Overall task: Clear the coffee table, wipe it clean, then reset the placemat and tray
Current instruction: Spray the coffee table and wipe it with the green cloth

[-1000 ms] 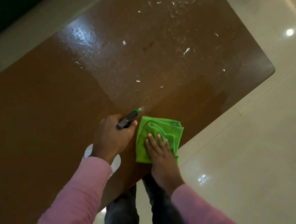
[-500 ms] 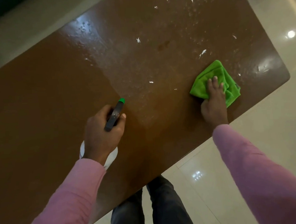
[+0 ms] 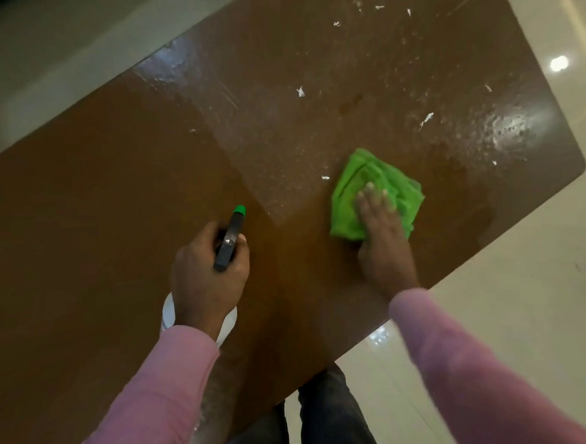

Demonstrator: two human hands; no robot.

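A brown coffee table (image 3: 112,205) fills most of the view, its right half wet with spray droplets and dotted with small white scraps (image 3: 426,120). My right hand (image 3: 381,237) presses flat on a folded green cloth (image 3: 355,197) lying on the table near its front edge. My left hand (image 3: 206,278) grips a spray bottle (image 3: 231,237) with a dark head and green nozzle, held above the table's middle; its white body shows below my wrist.
Glossy cream floor tiles (image 3: 529,293) surround the table at the right and front. My legs in dark trousers (image 3: 331,422) stand against the table's front edge. The table's right corner (image 3: 580,166) is rounded.
My right hand slid the green cloth from the front edge out to the right, then back toward the middle. The left hand with the spray bottle stayed nearly in place.
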